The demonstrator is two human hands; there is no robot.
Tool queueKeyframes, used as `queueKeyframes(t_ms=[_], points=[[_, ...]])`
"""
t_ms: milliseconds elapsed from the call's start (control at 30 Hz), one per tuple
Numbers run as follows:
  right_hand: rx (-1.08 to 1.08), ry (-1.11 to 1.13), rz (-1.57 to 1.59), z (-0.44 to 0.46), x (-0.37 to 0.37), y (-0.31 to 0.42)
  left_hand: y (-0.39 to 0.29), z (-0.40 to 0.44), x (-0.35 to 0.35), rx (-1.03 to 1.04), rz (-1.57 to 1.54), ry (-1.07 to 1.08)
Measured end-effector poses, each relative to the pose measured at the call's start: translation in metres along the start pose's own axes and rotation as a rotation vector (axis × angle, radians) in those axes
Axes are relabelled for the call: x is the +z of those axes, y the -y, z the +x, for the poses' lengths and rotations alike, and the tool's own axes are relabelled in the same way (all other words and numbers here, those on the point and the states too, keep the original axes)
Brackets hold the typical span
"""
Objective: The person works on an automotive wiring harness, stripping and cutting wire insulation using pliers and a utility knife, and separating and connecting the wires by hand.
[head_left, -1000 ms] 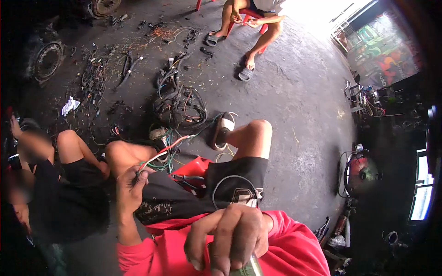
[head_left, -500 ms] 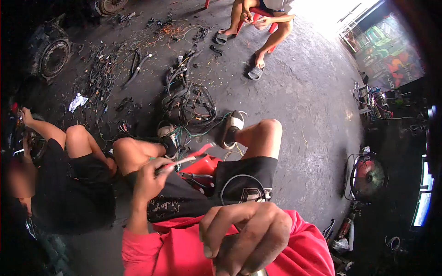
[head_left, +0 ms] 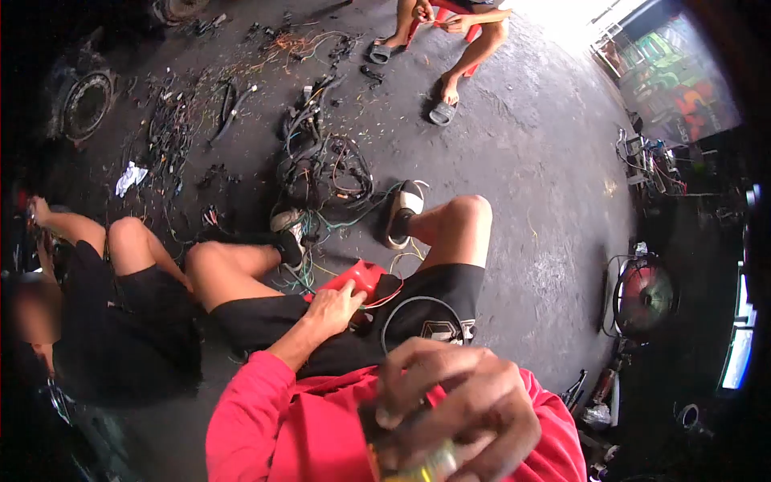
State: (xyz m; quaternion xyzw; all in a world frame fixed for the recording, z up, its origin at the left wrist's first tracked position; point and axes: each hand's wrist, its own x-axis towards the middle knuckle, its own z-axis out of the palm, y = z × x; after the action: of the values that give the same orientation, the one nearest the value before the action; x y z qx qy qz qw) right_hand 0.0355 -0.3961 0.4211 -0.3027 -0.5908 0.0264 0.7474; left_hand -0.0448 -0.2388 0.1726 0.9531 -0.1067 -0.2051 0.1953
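Dark, dirty floor (head_left: pixel 530 217) fills the room, with bits of wire strewn toward its far left corner. One big tangle of black wires (head_left: pixel 309 173) lies in front of the person's shoes (head_left: pixel 405 210). Between the bent legs sits a red holder (head_left: pixel 365 275), and the left hand (head_left: pixel 333 312) reaches over to it. Its fingertips touch the near side of the red holder. Thin pale wires (head_left: pixel 385 300) curve right beside those fingers, but I cannot tell if the fingers pinch them. Close up, the right hand (head_left: pixel 462 394) is blurry, its fingers curled around a shiny yellow-green thing (head_left: pixel 426 467), which pokes out below them. Near the floor's right edge stands a round fan (head_left: pixel 646 297).
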Motion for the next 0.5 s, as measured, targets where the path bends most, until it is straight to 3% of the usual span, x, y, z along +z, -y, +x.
queueKeyframes(t_ms=[33,100,133,200,400,467,500], points=[[0.045,-0.005,-0.047,-0.003,0.0,-0.003,0.004,0.0,0.01,0.03,-0.037,-0.066],[0.534,0.175,-0.164,-0.026,-0.014,0.004,0.014,-0.005,0.016,0.064,-0.057,-0.124],[0.627,0.059,-0.1,-0.037,-0.01,-0.01,0.016,-0.008,0.013,0.045,-0.054,-0.123],[0.936,0.256,-0.336,-0.076,-0.013,-0.028,0.019,-0.006,0.006,0.054,-0.146,-0.302],[1.13,0.492,-0.397,-0.166,-0.006,-0.083,0.028,0.011,0.0,-0.044,-0.087,-0.194],[1.286,0.816,-0.643,-0.163,0.0,-0.097,0.031,0.014,-0.004,-0.039,-0.077,-0.072],[1.284,0.816,-0.644,-0.176,0.001,-0.106,0.035,0.015,0.0,-0.073,-0.114,-0.101]])
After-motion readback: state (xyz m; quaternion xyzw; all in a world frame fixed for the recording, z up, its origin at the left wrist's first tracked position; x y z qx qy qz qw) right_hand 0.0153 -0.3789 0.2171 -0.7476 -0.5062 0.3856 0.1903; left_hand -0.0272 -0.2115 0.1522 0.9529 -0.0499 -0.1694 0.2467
